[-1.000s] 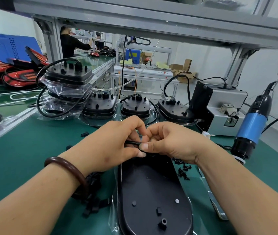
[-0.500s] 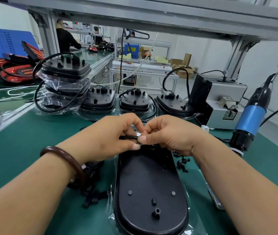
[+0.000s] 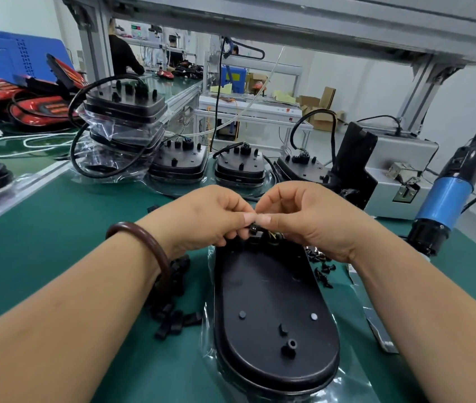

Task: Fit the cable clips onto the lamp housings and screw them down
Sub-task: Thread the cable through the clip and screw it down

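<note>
Your left hand and right hand pinch the cable clip: light, apparently stiff; grip its sides.

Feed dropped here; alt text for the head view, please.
Left hand and right hand pinch a black cable clip over the far end of a lamp housing. Spare clips lie left of it, screws right; a blue screwdriver hangs far right.
</note>
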A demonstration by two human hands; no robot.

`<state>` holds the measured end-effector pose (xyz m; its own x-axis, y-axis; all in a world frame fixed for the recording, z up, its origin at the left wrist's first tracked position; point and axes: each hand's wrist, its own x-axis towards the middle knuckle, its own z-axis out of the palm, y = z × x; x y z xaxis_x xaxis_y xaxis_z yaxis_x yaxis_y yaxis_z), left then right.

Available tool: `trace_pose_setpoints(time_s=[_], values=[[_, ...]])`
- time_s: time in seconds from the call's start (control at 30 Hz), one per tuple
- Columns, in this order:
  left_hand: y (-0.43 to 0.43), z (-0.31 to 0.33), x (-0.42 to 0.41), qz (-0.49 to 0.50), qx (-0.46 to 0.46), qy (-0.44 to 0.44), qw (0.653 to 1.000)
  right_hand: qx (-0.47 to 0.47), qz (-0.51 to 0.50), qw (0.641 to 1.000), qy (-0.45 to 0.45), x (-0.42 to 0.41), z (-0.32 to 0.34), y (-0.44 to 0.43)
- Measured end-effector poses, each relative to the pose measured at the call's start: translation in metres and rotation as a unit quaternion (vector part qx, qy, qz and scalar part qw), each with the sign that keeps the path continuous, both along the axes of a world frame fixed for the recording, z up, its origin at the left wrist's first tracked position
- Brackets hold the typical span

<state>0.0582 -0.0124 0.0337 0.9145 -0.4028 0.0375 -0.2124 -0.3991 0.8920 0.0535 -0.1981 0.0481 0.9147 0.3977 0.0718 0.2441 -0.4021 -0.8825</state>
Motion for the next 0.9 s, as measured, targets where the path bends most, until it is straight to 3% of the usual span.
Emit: trace_pose_setpoints(time_s=[0.17,0.43,0.9], values=[[-0.002,0.004,0.001,0.002,-0.01,0.037,0.999,-0.056,0.057,0.995,-0.051,-0.004,0.003,-0.002],[-0.003,0.005,0.002,-0.001,-0.014,0.044,0.999,-0.031,0.022,0.989,-0.142,-0.003,-0.008,0.001],[0.001,0.004,0.0,-0.001,-0.027,0.028,0.999,0.019,0.019,0.998,-0.061,-0.002,-0.01,-0.002]])
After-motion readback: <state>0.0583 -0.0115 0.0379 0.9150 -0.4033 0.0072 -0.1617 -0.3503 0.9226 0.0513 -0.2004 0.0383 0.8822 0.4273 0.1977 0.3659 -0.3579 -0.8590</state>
